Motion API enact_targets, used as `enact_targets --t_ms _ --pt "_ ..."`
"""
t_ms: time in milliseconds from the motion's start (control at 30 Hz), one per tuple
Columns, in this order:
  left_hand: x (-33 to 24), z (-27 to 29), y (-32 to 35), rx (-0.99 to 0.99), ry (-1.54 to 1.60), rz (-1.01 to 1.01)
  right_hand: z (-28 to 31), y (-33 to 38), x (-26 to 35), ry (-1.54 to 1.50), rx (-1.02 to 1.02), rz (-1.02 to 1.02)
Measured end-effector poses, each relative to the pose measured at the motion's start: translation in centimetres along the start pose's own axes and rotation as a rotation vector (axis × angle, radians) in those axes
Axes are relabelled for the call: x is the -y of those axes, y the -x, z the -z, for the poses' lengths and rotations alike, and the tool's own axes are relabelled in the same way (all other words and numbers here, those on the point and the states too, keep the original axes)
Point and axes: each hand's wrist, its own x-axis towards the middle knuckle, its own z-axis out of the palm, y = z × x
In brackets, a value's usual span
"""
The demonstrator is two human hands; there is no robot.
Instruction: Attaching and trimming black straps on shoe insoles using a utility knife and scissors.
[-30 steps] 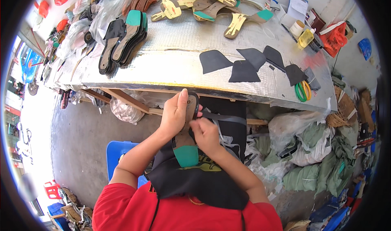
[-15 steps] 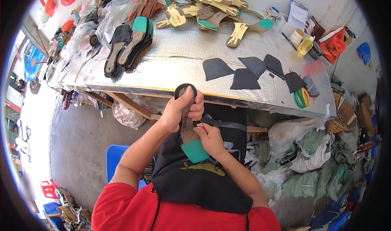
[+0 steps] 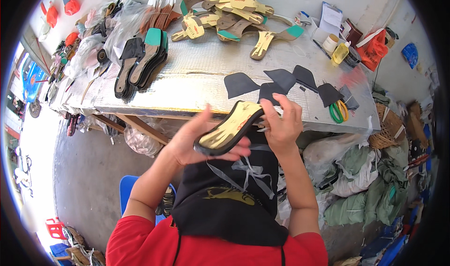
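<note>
Green-handled scissors (image 3: 335, 112) lie beside black cut pieces (image 3: 281, 83) on the silver table (image 3: 197, 78) — stacked soles (image 3: 143, 62) farther left.

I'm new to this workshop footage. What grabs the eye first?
A gold-faced shoe insole held up at the centre between the left hand and right hand. Behind it, black cut pieces lie on the silvery table, with tan insoles heaped at its far edge.

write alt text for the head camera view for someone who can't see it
Seen from above, a person in a red shirt and black apron holds a gold-faced shoe insole with both hands, left hand underneath and right hand at its far end. Ahead is a silver-covered worktable with black cut pieces, stacked insoles and green-handled scissors.
</note>
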Motion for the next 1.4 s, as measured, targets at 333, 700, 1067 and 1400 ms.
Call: enact_targets --t_ms 333,700,1067,1400 --pt "1.7 0.9 -1.8 -0.238 -0.223 -0.208 0.1 1.7 3.7 -1.06 0.423 -0.93" --pt "2.7 2.4 -0.2 -0.319 -0.429 -0.194 -4.7 2.0 3.1 -1.492 0.06 -1.361" --pt "-16.0 16.8 5.1 -1.685 -1.845 -0.626 -2.5 9.0 0.5 -1.031 0.501 -1.338" --pt "-16.7 19.1 3.7 -1.656 -2.443 -0.877 -4.5 12.1 2.5 -0.854 0.662 -1.177"
